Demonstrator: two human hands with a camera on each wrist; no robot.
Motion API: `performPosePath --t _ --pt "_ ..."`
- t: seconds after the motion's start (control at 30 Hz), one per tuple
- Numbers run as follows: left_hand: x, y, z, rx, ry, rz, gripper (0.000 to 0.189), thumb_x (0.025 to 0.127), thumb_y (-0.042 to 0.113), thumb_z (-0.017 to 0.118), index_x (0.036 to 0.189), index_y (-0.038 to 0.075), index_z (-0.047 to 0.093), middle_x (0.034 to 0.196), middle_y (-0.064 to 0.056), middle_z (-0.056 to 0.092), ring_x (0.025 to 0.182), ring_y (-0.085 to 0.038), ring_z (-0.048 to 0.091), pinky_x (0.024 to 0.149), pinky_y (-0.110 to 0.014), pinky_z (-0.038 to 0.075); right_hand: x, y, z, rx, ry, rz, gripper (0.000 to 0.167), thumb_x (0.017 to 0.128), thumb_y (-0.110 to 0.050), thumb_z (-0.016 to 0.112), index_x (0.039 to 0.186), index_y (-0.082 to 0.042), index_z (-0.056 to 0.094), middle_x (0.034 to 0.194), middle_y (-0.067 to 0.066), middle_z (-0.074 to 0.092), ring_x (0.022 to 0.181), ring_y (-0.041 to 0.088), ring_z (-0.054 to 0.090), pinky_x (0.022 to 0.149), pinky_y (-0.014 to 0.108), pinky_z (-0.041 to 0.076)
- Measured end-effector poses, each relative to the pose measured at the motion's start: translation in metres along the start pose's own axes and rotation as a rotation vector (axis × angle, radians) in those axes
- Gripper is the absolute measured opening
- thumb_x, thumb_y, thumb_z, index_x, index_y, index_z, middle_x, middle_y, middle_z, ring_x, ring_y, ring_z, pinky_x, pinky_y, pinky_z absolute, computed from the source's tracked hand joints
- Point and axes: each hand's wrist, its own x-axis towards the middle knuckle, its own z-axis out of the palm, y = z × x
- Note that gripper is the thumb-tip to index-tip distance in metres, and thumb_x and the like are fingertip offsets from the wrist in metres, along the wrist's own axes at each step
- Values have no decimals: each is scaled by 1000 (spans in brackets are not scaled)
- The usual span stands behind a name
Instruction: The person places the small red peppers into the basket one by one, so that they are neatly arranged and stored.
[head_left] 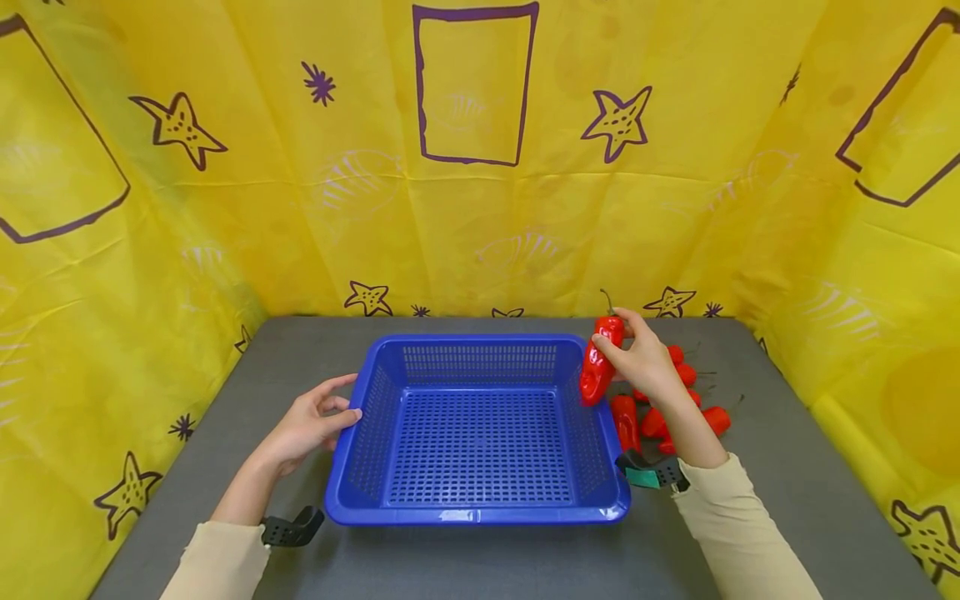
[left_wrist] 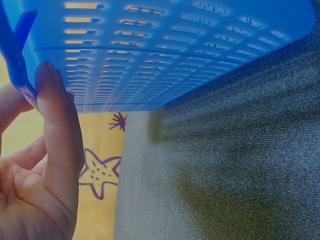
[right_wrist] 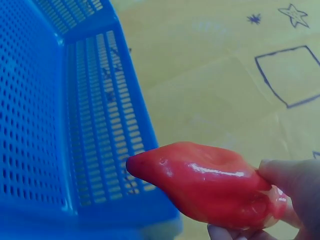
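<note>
A blue plastic basket (head_left: 480,515) with slotted walls and floor sits on the grey table, nothing inside it. At its left rim, my left hand (head_left: 311,425) pinches the edge between thumb and fingers; the left wrist view shows the thumb (left_wrist: 55,120) against the slotted wall. Above the basket's right rim, my right hand (head_left: 643,357) holds a glossy red pepper (head_left: 597,367) by its stem end. Its thin stem points up and its tip hangs down by the rim. In the right wrist view the same pepper (right_wrist: 205,185) overlaps the basket's wall.
Several more red peppers (head_left: 716,421) lie on the table right of the basket, partly hidden behind my right hand and forearm. Yellow cloth (head_left: 480,242) with drawn starfish hangs behind the table (head_left: 465,567) and along both sides.
</note>
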Motion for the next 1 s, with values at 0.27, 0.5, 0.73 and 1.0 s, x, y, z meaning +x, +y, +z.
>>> performPosePath --t 0.27,0.5,0.73,1.0 --pt "0 0 -1 -19 -17 5 69 85 18 66 143 12 27 99 -18 56 75 -27 66 65 -47 56 4 -10 25 -29 -33 -3 65 87 -28 63 141 -10 30 120 22 50 69 24 65 55 33 56" --pt "1 0 -1 -12 -10 -4 70 84 19 67 142 13 28 101 -19 57 76 -28 66 65 -45 56 7 -16 47 -7 -70 -14 64 87 -26 63 140 -10 31 125 22 49 84 33 64 55 34 56" --pt "1 0 -1 0 -13 -2 71 85 21 67 143 13 27 102 -21 56 77 -28 66 65 -45 56 10 -23 68 1 -104 -6 64 86 -29 63 139 -11 32 129 18 48 84 31 64 53 35 56" --pt "1 0 0 -5 -10 -6 71 85 20 67 143 13 27 102 -21 56 77 -28 66 65 -46 56 12 -30 91 22 -153 4 65 85 -30 64 139 -12 33 121 21 52 87 31 64 57 35 56"
